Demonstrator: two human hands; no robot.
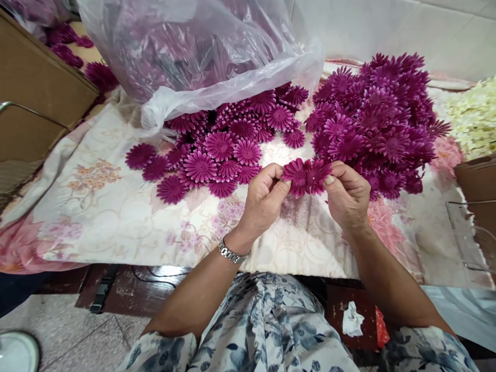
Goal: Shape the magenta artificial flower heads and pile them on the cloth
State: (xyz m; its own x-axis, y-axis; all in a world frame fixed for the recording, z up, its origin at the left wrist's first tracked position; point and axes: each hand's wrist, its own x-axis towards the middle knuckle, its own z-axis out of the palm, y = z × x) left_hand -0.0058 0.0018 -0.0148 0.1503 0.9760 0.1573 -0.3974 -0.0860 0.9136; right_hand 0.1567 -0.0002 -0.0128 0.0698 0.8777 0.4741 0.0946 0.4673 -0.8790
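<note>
My left hand (267, 194) pinches the left edge of a magenta artificial flower piece (297, 177) between thumb and fingers. On the other side, my right hand (346, 194) grips a second flower piece (315, 176) by its right edge. The two pieces meet side by side just above the cloth; whether they are joined cannot be made out. Behind my left hand lies a loose pile of flat flower pieces (220, 147), spilling from a clear plastic bag (201, 57). A taller heap of fuller magenta flowers (380, 113) rises behind my right hand.
A floral cloth (127, 222) covers the table. Cardboard boxes stand at the left (34, 77) and right (478, 181). Cream-coloured flowers (473, 116) fill the far right, and a pale tiled wall (387, 31) closes off the back.
</note>
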